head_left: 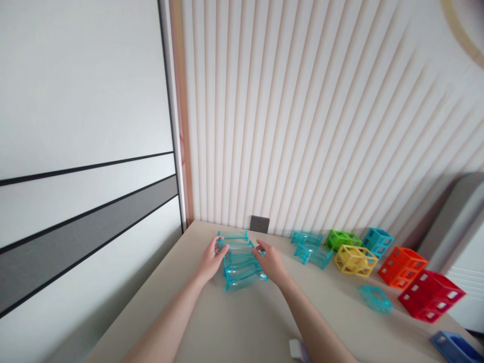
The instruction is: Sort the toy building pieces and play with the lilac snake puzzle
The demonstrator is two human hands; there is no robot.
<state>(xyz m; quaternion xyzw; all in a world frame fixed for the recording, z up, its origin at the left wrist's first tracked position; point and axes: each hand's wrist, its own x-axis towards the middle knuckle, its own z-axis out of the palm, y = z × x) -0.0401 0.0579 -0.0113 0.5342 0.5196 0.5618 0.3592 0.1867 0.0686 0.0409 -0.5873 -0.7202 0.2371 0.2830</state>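
Note:
Several translucent teal track pieces [245,267] with raised side ends lie in a row on the table, one behind another. At the back of the row, my left hand [212,259] is closed round the left end of a teal track piece [236,246], thumb on the near side. My right hand [270,261] is at that piece's right end, its thumb and curled fingers closed on the edge. Part of its grip is hidden behind the fingers. The nearer pieces lie between my two forearms.
More teal pieces [313,254] lie by the wall, right of my hands. Beyond them stand green [342,240], yellow [355,260], blue [377,242], orange [402,266] and red [431,296] open-frame blocks. A teal ring-like piece [375,298] and blue tray-like part [456,347] are nearer.

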